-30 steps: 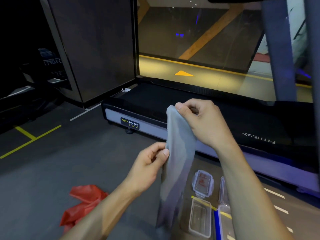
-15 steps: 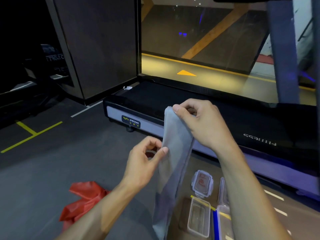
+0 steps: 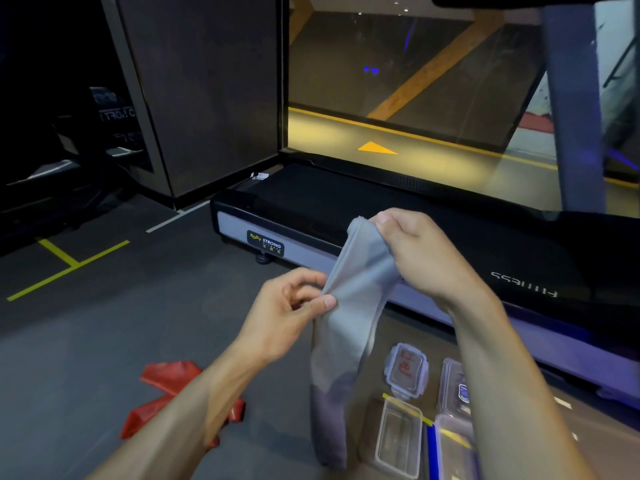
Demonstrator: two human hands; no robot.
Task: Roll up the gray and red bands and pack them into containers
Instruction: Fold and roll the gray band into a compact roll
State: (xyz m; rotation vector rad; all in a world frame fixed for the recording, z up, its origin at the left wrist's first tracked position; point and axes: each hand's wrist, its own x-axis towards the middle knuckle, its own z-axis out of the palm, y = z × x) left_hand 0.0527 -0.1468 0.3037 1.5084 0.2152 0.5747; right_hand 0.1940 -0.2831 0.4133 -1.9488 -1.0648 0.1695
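Note:
A long gray band (image 3: 349, 320) hangs in front of me, its lower end reaching the floor. My right hand (image 3: 415, 258) pinches its top end. Lower down, my left hand (image 3: 291, 310) pinches the band's left edge between thumb and fingers. A crumpled red band (image 3: 166, 393) lies on the floor at the lower left, partly behind my left forearm. Clear plastic containers stand on the floor at the lower right: an open one (image 3: 398, 438), and a second (image 3: 450, 445) mostly hidden by my right arm. Two lids lie beyond them, one (image 3: 407, 370) flat and another (image 3: 455, 386) beside it.
A black treadmill (image 3: 346, 216) with a gray side rail runs across the floor just beyond my hands. A dark pillar (image 3: 207, 98) stands at the left. Yellow and white tape lines (image 3: 69, 265) mark the gray floor.
My left hand has shifted its pinch on the band's left edge and drawn it leftwards. The right hand keeps holding the top end.

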